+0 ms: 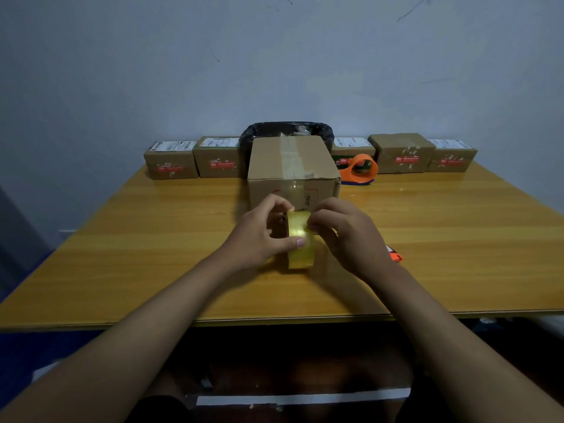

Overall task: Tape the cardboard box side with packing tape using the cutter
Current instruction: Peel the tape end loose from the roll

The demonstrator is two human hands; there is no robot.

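A brown cardboard box (293, 166) stands in the middle of the wooden table (137, 239), with clear tape along its top seam. Just in front of it I hold a yellowish roll of packing tape (300, 239) upright. My left hand (259, 236) grips the roll, thumb pressed on its face. My right hand (348, 233) pinches at the roll's upper edge with its fingertips. An orange cutter (395, 256) lies on the table to the right, mostly hidden behind my right wrist. An orange tape dispenser (360, 170) sits beside the box's right rear.
Several small sealed parcels (171, 161) line the table's far edge against the wall, left and right of a black-lined bin (287, 131) behind the box. The table's near edge (274, 320) runs below my forearms.
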